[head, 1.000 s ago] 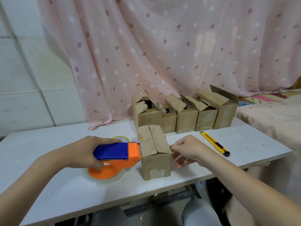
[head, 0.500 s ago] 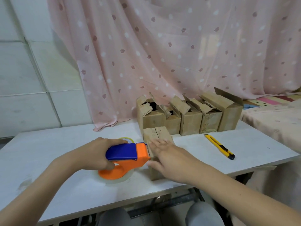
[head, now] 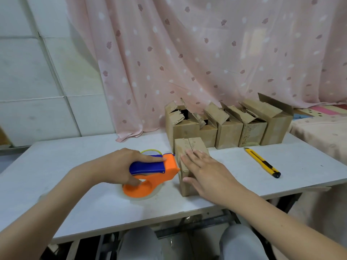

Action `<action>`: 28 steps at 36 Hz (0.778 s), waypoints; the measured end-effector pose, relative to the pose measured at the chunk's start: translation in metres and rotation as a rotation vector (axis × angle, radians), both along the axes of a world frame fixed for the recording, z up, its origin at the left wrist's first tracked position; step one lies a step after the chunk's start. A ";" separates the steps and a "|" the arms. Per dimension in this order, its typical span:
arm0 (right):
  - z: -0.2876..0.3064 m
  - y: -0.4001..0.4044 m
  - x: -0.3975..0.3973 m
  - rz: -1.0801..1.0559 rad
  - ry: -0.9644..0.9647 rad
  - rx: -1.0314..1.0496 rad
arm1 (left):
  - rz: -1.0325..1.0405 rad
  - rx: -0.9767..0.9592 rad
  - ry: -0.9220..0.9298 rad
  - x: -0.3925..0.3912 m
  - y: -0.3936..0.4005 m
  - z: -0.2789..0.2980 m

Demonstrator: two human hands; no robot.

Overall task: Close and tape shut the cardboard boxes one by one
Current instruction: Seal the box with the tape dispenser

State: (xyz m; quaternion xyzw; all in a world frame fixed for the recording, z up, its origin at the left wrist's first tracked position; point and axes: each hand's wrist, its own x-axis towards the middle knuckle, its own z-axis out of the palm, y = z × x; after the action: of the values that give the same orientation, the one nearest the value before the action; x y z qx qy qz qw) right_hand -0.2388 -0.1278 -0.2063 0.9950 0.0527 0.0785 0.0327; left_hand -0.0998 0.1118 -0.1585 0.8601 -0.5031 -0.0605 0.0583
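Orange tape dispenser (head: 150, 173) is gripped by the left hand (head: 120, 166) against the near box (head: 189, 164). Right hand (head: 204, 171) presses its flaps, fingers straight.

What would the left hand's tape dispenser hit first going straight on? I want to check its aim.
The near box, it seems: the tape dispenser in the left hand points its nose at that box's side.
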 end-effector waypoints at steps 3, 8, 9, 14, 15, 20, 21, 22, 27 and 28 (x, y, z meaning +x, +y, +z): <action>-0.002 -0.002 0.001 -0.004 -0.008 0.009 | 0.004 -0.004 0.028 0.003 0.000 0.002; -0.004 -0.003 -0.001 -0.049 -0.013 -0.032 | 0.032 -0.025 0.161 0.010 0.004 0.004; -0.003 -0.003 0.000 -0.065 -0.024 -0.041 | 0.036 -0.029 0.172 0.012 0.007 0.005; -0.004 -0.003 -0.001 -0.085 -0.024 -0.034 | 0.040 -0.018 0.128 0.014 0.020 0.010; -0.002 -0.003 -0.001 -0.076 0.029 -0.022 | 0.042 -0.014 0.114 0.014 0.022 0.011; -0.005 -0.005 0.002 -0.077 0.033 -0.051 | 0.037 0.013 0.091 0.012 0.029 0.012; -0.004 -0.006 0.002 -0.077 0.013 -0.053 | 0.039 0.016 0.090 0.012 0.029 0.011; -0.005 -0.005 0.001 -0.057 0.005 -0.032 | 0.043 0.020 0.091 0.011 0.029 0.010; 0.000 -0.005 -0.001 -0.012 -0.003 0.042 | 0.059 -0.026 0.137 0.011 0.030 0.003; 0.002 -0.004 -0.002 -0.014 0.002 0.069 | 0.067 -0.045 0.142 0.011 0.031 0.001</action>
State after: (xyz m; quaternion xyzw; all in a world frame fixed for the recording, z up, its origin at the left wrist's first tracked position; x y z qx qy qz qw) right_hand -0.2408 -0.1314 -0.2043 0.9959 0.0428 0.0791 -0.0014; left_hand -0.0888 0.1432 -0.1575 0.8684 -0.4700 -0.1081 0.1151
